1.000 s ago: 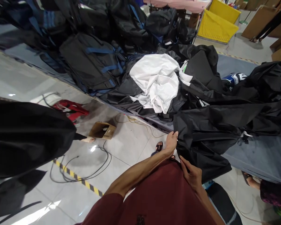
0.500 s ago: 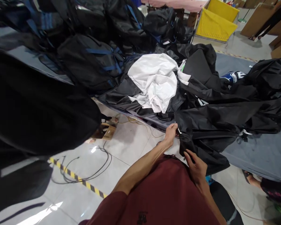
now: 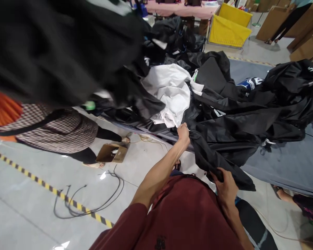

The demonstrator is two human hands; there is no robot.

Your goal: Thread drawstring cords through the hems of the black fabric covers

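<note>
A big black fabric piece (image 3: 237,132) lies crumpled over a grey table (image 3: 284,163) and hangs off its near edge. My left hand (image 3: 183,133) is closed on the fabric's edge at the table rim. Lower and nearer to me, my right hand (image 3: 224,184) is also closed, gripping a fold of the same black fabric. A white cloth (image 3: 172,90) lies bunched just beyond my left hand.
A person in a checked skirt (image 3: 54,130) passes on the left, carrying a large black bundle (image 3: 59,45) across the top of the view. On the floor lie a cardboard box (image 3: 112,152) and a black cable (image 3: 94,201). A yellow bin (image 3: 228,29) stands far back.
Both my hands have closed on the black fabric and pulled it toward me. The person with the black bundle has walked in from the left, and now covers the bags behind.
</note>
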